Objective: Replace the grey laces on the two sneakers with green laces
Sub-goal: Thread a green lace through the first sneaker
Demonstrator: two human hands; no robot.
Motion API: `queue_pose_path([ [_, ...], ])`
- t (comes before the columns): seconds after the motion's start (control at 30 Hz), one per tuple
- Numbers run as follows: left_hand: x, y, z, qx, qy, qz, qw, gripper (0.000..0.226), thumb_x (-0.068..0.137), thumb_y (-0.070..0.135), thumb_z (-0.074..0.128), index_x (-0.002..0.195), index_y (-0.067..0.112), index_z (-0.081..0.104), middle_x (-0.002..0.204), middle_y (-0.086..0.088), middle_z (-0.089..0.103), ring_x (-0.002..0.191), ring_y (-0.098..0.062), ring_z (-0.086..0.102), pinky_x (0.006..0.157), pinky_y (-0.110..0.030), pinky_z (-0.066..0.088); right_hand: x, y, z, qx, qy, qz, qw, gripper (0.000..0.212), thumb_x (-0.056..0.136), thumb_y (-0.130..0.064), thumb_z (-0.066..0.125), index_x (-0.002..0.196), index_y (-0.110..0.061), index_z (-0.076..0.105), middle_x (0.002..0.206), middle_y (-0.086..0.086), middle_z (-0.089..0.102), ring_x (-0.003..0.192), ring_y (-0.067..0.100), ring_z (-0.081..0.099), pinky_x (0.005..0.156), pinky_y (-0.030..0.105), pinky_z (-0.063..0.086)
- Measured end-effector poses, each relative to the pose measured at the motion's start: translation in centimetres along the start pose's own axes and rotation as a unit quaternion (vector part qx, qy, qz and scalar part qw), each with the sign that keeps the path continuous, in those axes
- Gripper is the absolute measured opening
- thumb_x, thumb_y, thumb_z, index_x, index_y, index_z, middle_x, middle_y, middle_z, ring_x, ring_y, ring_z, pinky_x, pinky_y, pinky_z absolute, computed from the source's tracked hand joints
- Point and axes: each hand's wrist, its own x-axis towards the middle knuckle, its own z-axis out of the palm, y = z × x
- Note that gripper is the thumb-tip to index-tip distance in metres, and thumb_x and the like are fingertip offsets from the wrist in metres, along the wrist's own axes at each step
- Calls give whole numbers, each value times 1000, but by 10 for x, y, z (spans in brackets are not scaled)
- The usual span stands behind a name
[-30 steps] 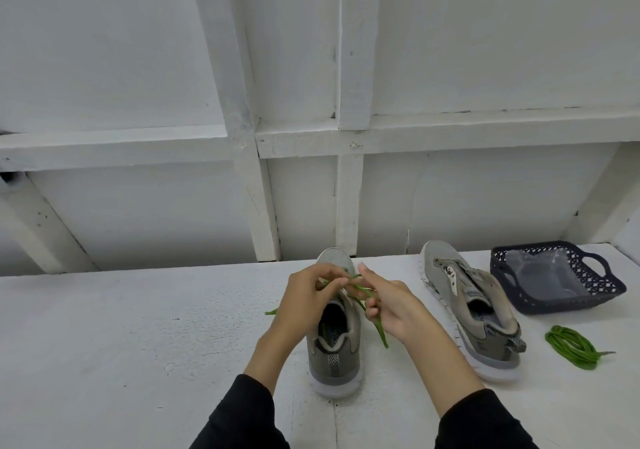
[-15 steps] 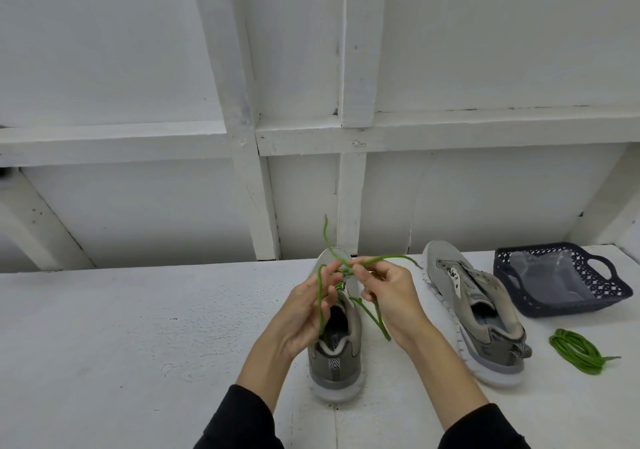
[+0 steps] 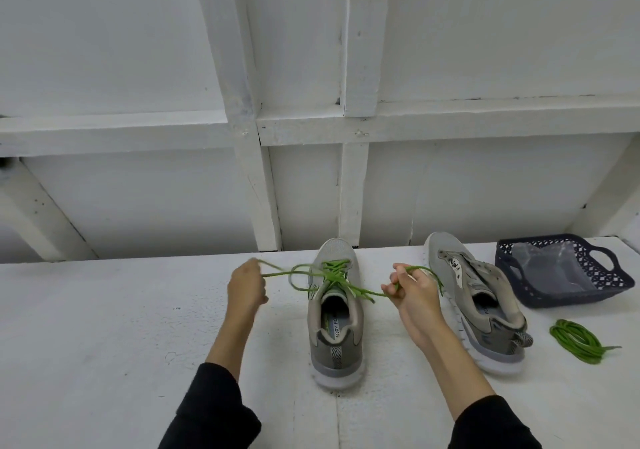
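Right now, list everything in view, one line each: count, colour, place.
laced sneaker: 1, grey, centre of table, green lace threaded in it
tied green lace: 1, green, across the laced sneaker, loops pulled to both sides
unlaced sneaker: 1, grey, right of the laced one
coiled green lace: 1, green, table, far right
basket: 1, dark blue, back right, clear plastic inside
table: 1, white
left hand: 1, fingers pinch the left loop
right hand: 1, fingers grip the right loop
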Motion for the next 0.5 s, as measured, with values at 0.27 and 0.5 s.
queue_pose_path([
  [0.27, 14, -42, -12, -319, 13, -194, 927, 38, 104, 5, 27, 141, -3, 32, 124, -20, 53, 121, -34, 54, 103, -39, 45, 10, 17, -26, -551, 34, -64, 831, 30, 102, -15, 39, 114, 5, 58, 107, 20, 63, 97, 30, 56, 75, 32, 38],
  [0.5, -32, -48, 41, 72, -102, 45, 991, 55, 103, 24, 41, 151, 9, 20, 140, -7, 52, 120, -17, 55, 100, -30, 40, -15, 41, 5, -534, -61, -151, 830, 35, 101, -13, 39, 134, -9, 50, 132, 8, 53, 123, 21, 47, 99, 25, 35],
])
